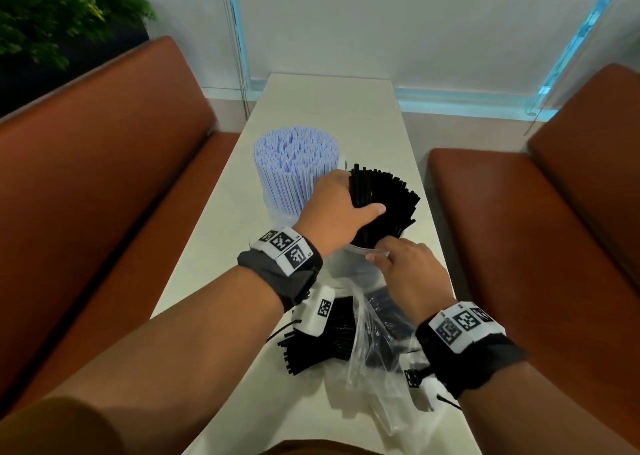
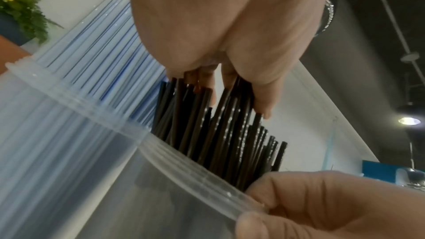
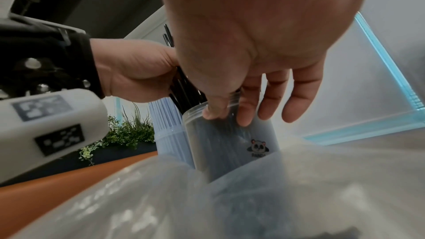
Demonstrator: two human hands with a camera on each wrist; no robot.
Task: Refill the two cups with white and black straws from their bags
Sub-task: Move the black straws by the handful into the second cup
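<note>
Two clear plastic cups [image 1: 349, 267] side by side, left hand [image 1: 332, 208] gripping black straws [image 1: 384, 198], right hand [image 1: 405, 264] pinching that cup's rim, white straws [image 1: 294, 167] filling the other

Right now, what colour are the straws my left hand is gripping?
Black. The left hand grips a bundle of black straws standing in the cup; the head view shows it best.

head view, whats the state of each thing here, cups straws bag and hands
white straw cup: packed full, upright
black straw cup: partly filled, straws fanned out
left hand: grips black straws in the cup
right hand: pinches black cup's rim
plastic bag: open, crumpled
loose black straws: lying on table
</note>
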